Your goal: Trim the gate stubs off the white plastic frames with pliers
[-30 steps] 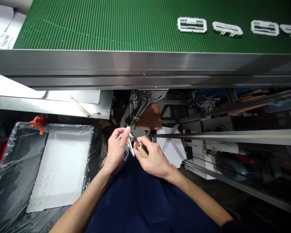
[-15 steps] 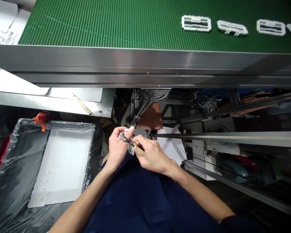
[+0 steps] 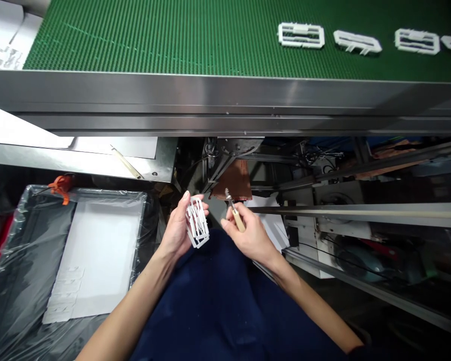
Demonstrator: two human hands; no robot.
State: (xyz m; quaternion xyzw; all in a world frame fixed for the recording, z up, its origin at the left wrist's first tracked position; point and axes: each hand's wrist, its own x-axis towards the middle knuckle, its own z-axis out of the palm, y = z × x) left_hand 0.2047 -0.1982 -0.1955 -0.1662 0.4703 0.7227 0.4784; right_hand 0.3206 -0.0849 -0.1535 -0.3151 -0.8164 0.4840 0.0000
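Observation:
A white slotted plastic frame (image 3: 198,223) is held in my left hand (image 3: 177,228), its open face turned up toward me. To the right, my right hand (image 3: 250,233) grips a small tool with a cream handle (image 3: 239,220) and a dark metal tip pointing up and away. The tool and the frame are apart. More white plastic frames (image 3: 301,35) lie on the green ribbed conveyor belt (image 3: 154,37) beyond my hands.
At the left, a plastic-lined tray (image 3: 145,200) holds a white sheet (image 3: 101,250) and flat white pieces (image 3: 63,291). An orange clip (image 3: 62,186) sits on its rim. A cream-handled tool (image 3: 127,163) lies on the metal table (image 3: 167,168). Metal bars cross the right side.
My hands have moved apart. The tool has come away from the white frame, which now shows its slotted face. On the belt, the frames appear slightly farther left.

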